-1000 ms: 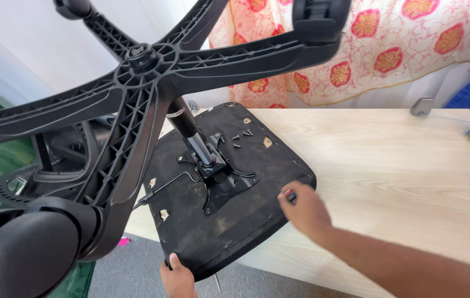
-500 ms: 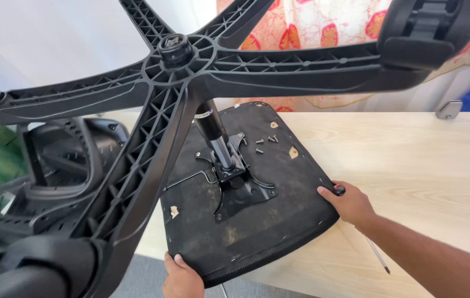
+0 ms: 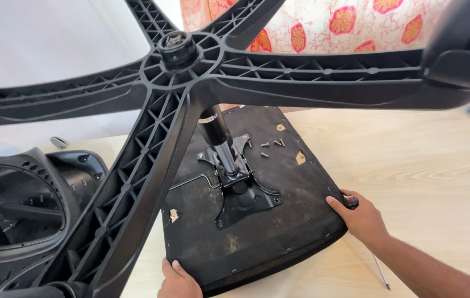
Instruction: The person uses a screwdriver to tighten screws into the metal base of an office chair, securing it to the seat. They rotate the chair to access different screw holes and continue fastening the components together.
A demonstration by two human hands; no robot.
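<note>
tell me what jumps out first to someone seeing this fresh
A black five-armed chair base fills the top of the view, standing up on its column from an upturned seat on a pale wooden table. The left hand grips the seat's near edge, the right hand its right edge. Loose screws lie on the seat.

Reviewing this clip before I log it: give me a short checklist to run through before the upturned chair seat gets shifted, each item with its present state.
1. Left hand grips the near edge of the chair seat: ok.
2. Right hand grips the seat's right edge: ok, though it also holds a screwdriver.
3. Loose screws lying on the seat are secured: not ok.
4. Wheel base is firmly joined to the seat: cannot tell.
5. Seat is fully supported by the table: not ok, the near corner overhangs.
6. Chair back is apart from the seat: ok.
</note>
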